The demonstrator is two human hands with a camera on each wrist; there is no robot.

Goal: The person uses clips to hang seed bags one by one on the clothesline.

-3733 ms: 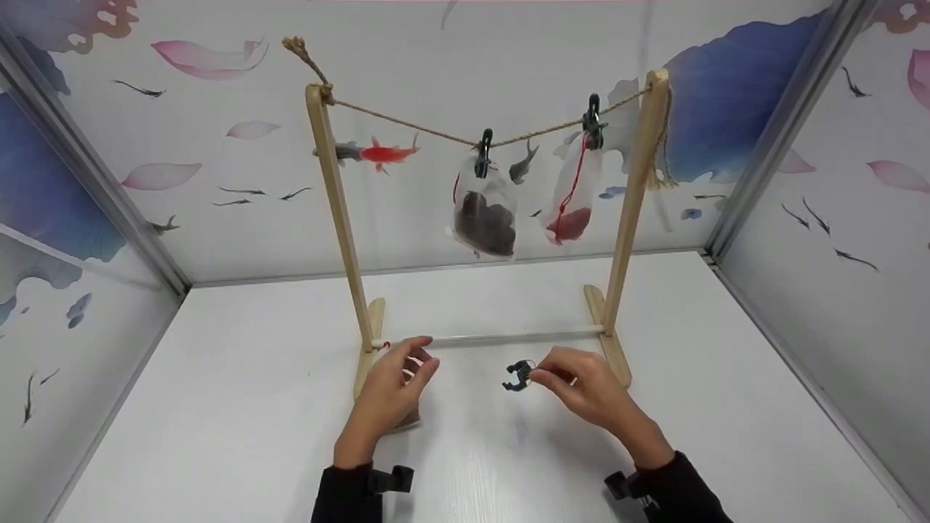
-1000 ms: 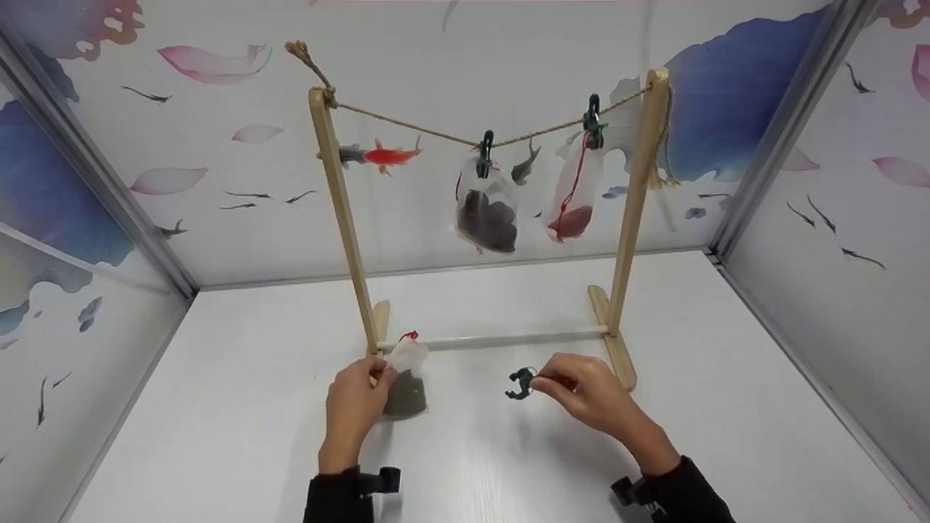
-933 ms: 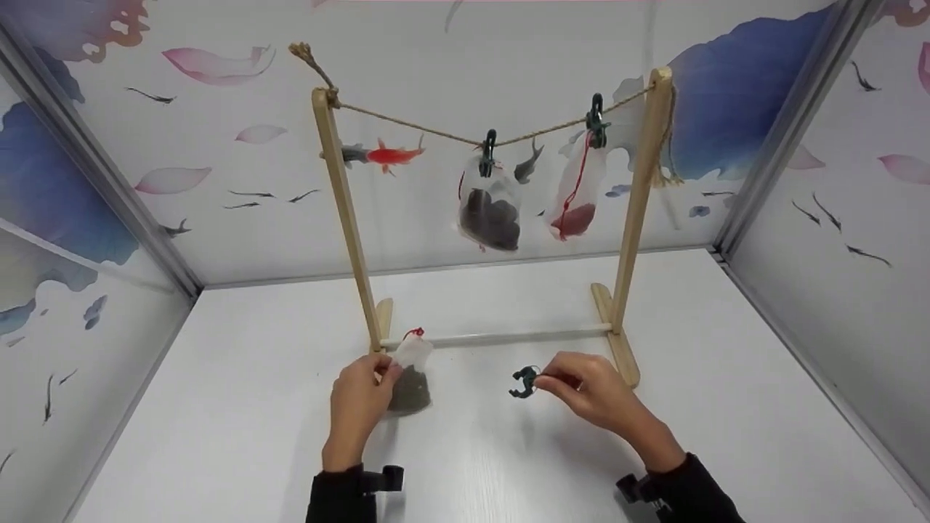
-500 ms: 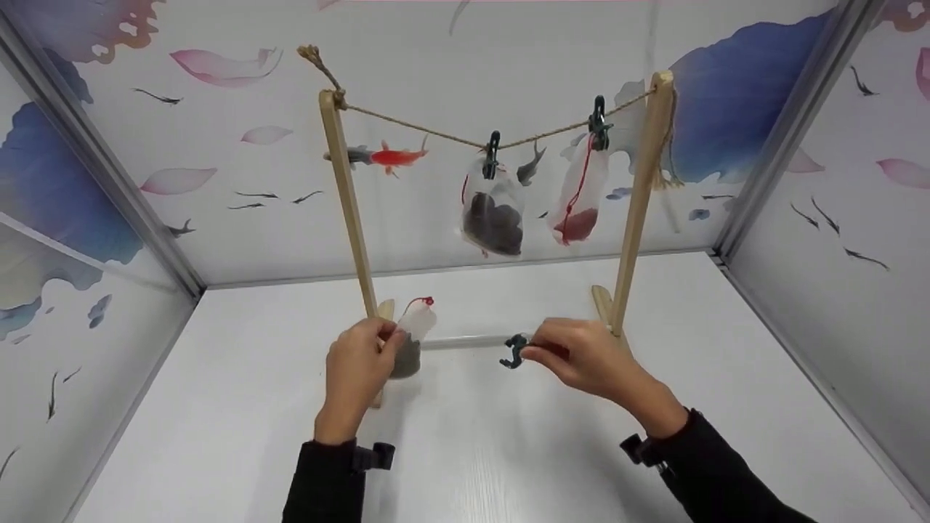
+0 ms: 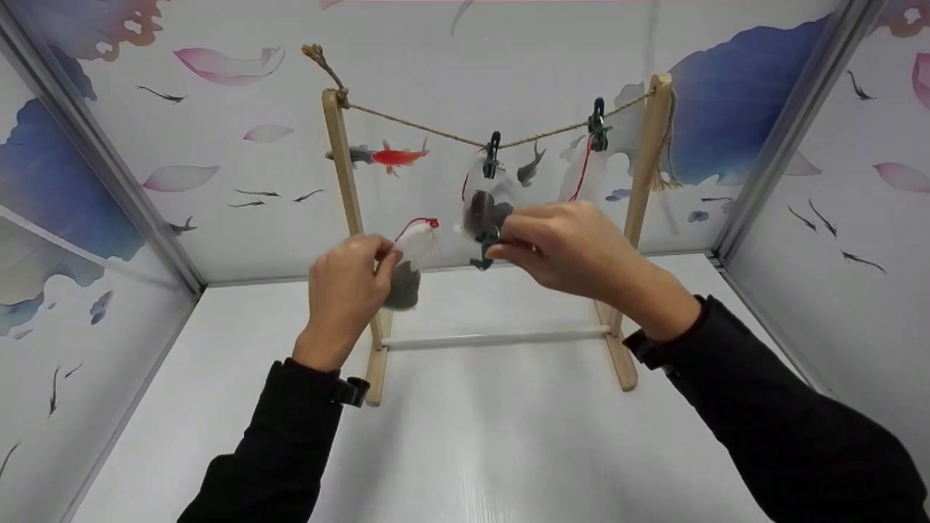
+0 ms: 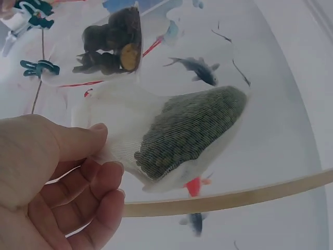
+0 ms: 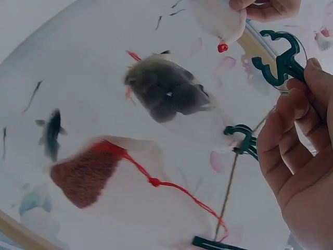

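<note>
My left hand [image 5: 350,287] pinches the upper part of a white mesh drawstring bag [image 6: 192,133] between thumb and fingers. Small greenish beans or pellets fill its lower end, and its red cord [image 5: 434,222] sticks up at the top. In my right hand [image 5: 574,243] is a dark green clip [image 7: 283,58], pinched by its handles with its curved jaws spread apart. Both hands are raised below the sagging rope [image 5: 414,129]. In the head view the right hand overlaps a hanging bag of dark pieces [image 7: 166,88] and hides the lower part of a bag of reddish grains [image 7: 86,174].
The rope runs between two wooden posts [image 5: 340,160] joined low down by a white rod [image 5: 494,339]. Two green clips, a middle one [image 5: 492,155] and a right one [image 5: 598,125], hold the hanging bags. Painted white walls [image 5: 240,232] enclose the white table [image 5: 465,428].
My left hand has taken hold of the bag beside the left post and lifted it off the table. The right hand has risen with the clip, up in front of the hanging bags.
</note>
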